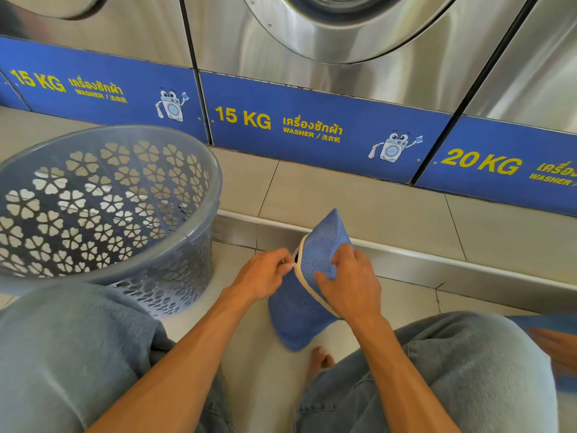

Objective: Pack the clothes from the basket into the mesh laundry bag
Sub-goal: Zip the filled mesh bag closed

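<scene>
A blue mesh laundry bag (321,245) with a white zip band stands bulging on the floor between my knees. My right hand (349,282) grips its upper right side across the band. My left hand (265,273) pinches the zip pull at the bag's left edge, where a small dark gap shows. The grey plastic basket (150,135), with flower-shaped holes, stands on the floor to the left. No clothes show inside it.
A row of steel washers (343,42) with blue 15 KG and 20 KG panels stands ahead on a tiled step with a metal edge (437,264). My jeans-clad knees fill the lower corners. A bare foot (318,360) rests below the bag.
</scene>
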Available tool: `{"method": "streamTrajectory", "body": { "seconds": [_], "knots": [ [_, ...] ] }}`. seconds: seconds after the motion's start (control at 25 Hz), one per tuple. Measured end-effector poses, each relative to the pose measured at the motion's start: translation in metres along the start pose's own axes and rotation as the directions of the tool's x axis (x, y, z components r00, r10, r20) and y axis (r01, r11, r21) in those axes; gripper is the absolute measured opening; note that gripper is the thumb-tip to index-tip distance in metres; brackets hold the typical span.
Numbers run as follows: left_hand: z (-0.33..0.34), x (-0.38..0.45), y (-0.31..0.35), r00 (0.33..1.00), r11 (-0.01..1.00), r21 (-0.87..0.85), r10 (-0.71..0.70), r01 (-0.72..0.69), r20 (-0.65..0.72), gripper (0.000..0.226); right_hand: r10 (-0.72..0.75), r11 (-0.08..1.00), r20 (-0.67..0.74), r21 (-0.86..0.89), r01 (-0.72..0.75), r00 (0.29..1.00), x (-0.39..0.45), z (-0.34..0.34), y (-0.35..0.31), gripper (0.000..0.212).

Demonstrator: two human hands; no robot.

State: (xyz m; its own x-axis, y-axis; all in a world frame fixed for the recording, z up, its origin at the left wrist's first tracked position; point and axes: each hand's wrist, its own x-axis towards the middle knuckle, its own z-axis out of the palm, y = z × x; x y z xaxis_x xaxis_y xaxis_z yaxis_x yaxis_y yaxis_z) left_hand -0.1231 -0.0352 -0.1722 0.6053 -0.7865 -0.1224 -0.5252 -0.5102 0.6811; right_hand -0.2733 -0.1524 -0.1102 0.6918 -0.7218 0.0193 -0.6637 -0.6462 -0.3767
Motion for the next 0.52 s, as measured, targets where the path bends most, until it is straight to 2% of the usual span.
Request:
{"method": "streamTrajectory", "body": {
  "seconds": [0.08,0.24,0.36,0.52],
  "knots": [
    [0.005,0.004,0.004,0.999,0.998,-0.051,0.033,-0.031,0.027,0.01,-0.073,0.995,-0.011,-0.064,0.072,0.997,0.001,0.013,-0.008,0.037],
    [0.012,0.01,0.009,0.996,0.995,-0.078,0.064,-0.059,0.066,0.01,-0.061,0.989,0.03,-0.131,0.064,0.998,0.005,0.04,-0.006,0.026],
    [0.013,0.029,-0.001,0.997,0.988,-0.131,-0.079,0.08,0.011,0.016,-0.086,0.987,0.093,-0.13,0.097,0.992,0.012,0.038,-0.005,0.021],
    [0.01,0.067,0.0,0.962,0.953,-0.181,-0.261,0.244,-0.076,0.017,-0.17,0.979,0.228,-0.07,0.19,0.959,0.004,0.04,-0.009,0.021]
  ]
}}
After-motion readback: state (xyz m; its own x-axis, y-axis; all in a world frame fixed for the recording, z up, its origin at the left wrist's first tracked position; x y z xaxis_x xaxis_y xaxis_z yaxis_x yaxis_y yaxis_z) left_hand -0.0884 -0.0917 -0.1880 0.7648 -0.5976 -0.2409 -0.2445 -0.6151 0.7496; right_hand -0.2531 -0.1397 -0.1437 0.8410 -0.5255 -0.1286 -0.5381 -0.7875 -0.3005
